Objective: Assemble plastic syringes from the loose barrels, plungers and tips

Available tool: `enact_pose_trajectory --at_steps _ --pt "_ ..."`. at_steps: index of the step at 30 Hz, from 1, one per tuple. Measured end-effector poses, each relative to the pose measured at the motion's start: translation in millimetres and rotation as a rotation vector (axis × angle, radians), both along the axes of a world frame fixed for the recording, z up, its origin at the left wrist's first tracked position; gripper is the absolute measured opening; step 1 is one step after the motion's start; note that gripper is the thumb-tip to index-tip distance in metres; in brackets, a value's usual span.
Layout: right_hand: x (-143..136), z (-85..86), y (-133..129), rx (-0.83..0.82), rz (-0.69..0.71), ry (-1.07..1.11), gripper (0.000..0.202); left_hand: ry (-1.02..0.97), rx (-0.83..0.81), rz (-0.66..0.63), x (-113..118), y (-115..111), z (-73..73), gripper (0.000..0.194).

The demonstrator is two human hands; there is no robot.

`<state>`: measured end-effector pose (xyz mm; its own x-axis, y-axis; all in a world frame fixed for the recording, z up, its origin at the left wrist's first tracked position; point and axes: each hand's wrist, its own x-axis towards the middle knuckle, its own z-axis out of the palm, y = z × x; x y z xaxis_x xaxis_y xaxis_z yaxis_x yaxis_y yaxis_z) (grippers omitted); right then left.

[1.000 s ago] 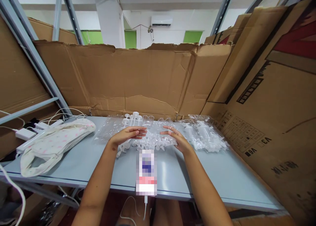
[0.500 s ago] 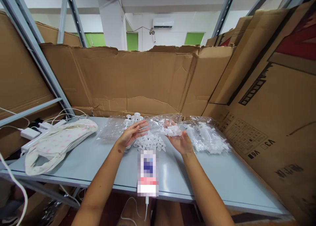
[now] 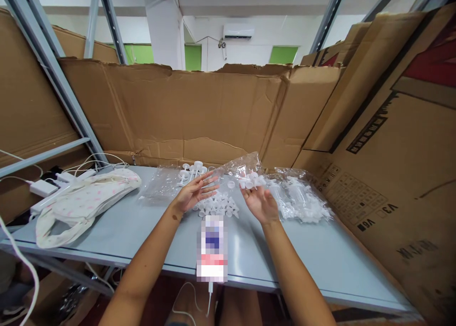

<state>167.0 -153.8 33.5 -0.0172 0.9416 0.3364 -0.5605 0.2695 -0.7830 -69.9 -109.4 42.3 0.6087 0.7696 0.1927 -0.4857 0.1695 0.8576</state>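
Between my two hands a clear plastic bag (image 3: pixel 242 167) with several small white plastic parts in it is raised at an angle above the table. My right hand (image 3: pixel 261 203) is open, palm up, fingers spread just under and beside the bag's white parts. To the left, my left hand (image 3: pixel 194 193) is also open, fingers stretched toward the bag's left end, with nothing gripped. Below and between the hands lies a pile of small white parts (image 3: pixel 219 205). Larger white round-topped pieces (image 3: pixel 194 169) sit behind my left hand.
A phone (image 3: pixel 213 250) with a cable lies at the table's front edge. Filled clear bags (image 3: pixel 299 200) are on the right, a flat clear bag (image 3: pixel 156 188) on the left. A white cloth bag (image 3: pixel 89 202) and chargers (image 3: pixel 42 188) lie farther left. Cardboard (image 3: pixel 199 107) walls the back.
The clear bag has tilted, its top now higher, and the white parts in it have shifted right. My right hand's fingers have opened out; my left hand has moved slightly right.
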Motion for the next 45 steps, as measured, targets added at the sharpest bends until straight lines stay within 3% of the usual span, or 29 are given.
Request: enact_pose_trajectory --at_steps 5,10,17,22,27,36,45 --pt "-6 -7.1 3 -0.037 0.017 0.020 0.052 -0.016 -0.017 0.008 6 -1 -4.3 0.039" --pt "-4 -5.2 2 -0.050 0.109 0.115 0.056 -0.020 -0.034 0.015 13 -1 -10.8 0.038" --pt "-11 -13.7 6 -0.076 0.046 0.105 0.044 0.044 -0.075 0.024 19 -6 -11.0 0.034" --pt "-20 -18.7 0 -0.178 0.195 0.047 0.060 0.082 -0.053 0.036 21 -8 -11.5 0.034" --pt "-29 -20.4 -4 -0.216 0.249 0.059 0.067 0.157 0.056 0.055 25 -10 -12.3 0.037" --pt "-29 -28.4 5 -0.308 0.244 0.185 0.058 0.374 0.363 0.123 33 -15 -11.9 0.038" --pt "-24 -30.9 10 -0.349 0.190 0.237 0.055 0.472 0.596 0.035 21 -6 -20.3 0.048"
